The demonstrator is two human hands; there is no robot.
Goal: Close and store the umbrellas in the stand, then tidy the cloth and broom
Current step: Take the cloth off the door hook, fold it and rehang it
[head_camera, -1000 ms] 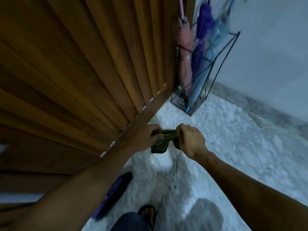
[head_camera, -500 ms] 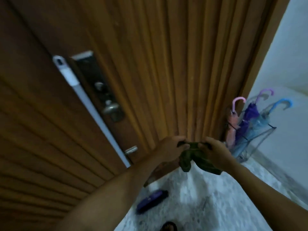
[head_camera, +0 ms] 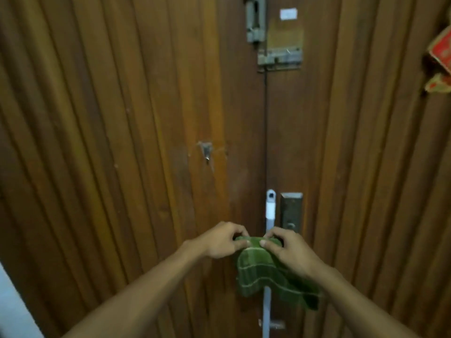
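Note:
A green cloth with pale stripes hangs in front of the wooden door. My left hand pinches its top edge on the left, and my right hand pinches the top edge on the right. The lower part of the cloth droops to the right, over a white broom handle that leans upright against the door. The umbrellas and their stand are out of view.
A metal lock plate sits just right of the broom handle. Higher up are a sliding bolt and a latch. A small hook is fixed left of centre. Red paper decoration hangs at the right edge.
The view has swung up from the floor and umbrella stand to the door. Both hands lifted the bunched cloth and now hold it spread at its top edge before the broom handle.

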